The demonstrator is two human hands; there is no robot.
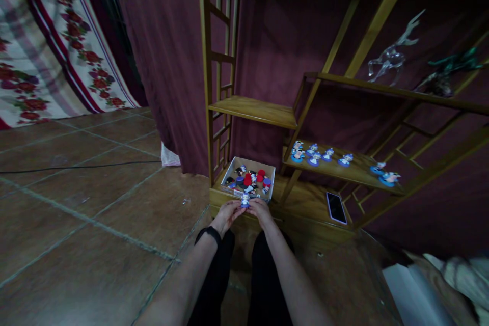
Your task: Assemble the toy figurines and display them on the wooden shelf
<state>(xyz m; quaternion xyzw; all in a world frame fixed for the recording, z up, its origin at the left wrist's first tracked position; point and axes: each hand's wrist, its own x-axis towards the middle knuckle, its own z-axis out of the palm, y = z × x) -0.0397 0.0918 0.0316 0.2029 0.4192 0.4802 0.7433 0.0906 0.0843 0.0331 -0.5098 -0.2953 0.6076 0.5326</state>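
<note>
My left hand and my right hand meet in front of me, fingers pinched together on one small blue-and-white figurine. They hover just in front of an open cardboard box that holds several small figurines with red, black and blue parts. The box sits on the bottom board of a wooden shelf unit. Several matching blue-based figurines stand in a row on a low shelf to the right, with two more farther right.
A phone lies face up on the bottom board right of the box. A glass deer and a dark green figure stand on an upper shelf. Maroon curtain behind, tiled floor left with a black cable.
</note>
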